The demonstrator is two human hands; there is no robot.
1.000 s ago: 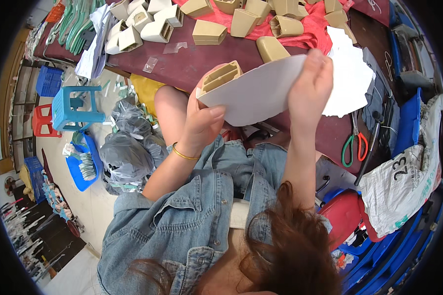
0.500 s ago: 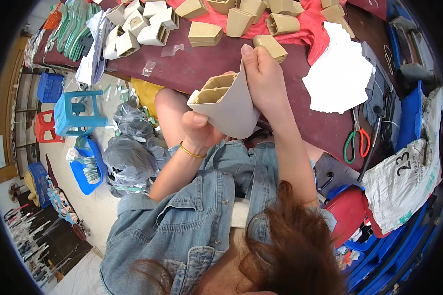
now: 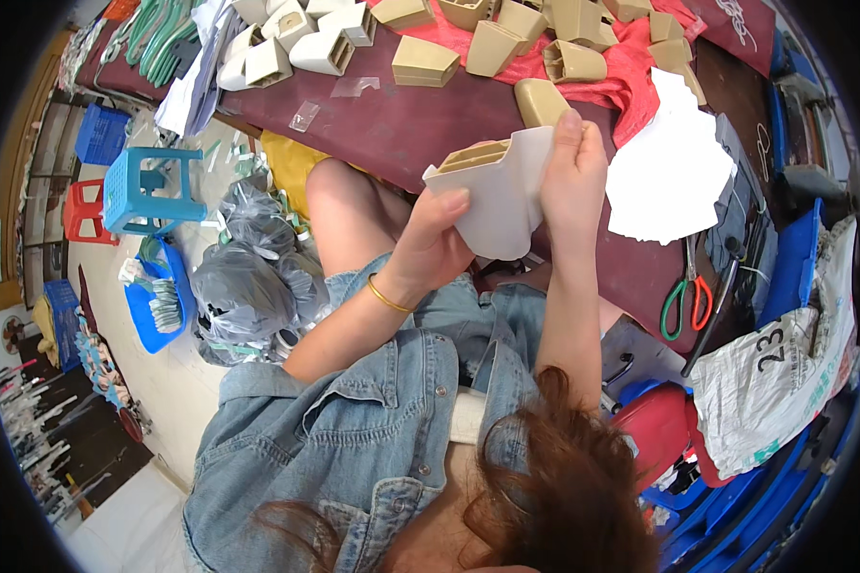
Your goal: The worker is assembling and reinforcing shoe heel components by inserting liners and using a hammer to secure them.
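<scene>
A tan hollow block shoe heel (image 3: 475,156) sits in my left hand (image 3: 430,239), its ribbed opening upward. A white sheet of covering material (image 3: 500,205) wraps around its near side, and my left thumb presses on it. My right hand (image 3: 573,172) pinches the sheet's free edge between thumb and fingers, to the right of the heel. On the table just beyond lies another bare tan heel (image 3: 539,102). The fingers behind the sheet are partly hidden.
Several tan heels (image 3: 425,61) lie on a red cloth (image 3: 631,95); white-covered heels (image 3: 321,52) sit left of them. Cut white sheets (image 3: 664,177) are stacked on the maroon table (image 3: 392,124). Scissors (image 3: 688,296) and a hammer (image 3: 717,296) lie at right. Left stand a blue stool (image 3: 153,191) and grey bags (image 3: 248,291).
Both hands and the heel have shifted right in the picture. The heel's opening shows less, and the sheet's free flap now spreads out to the right. The view has also shifted slightly.
</scene>
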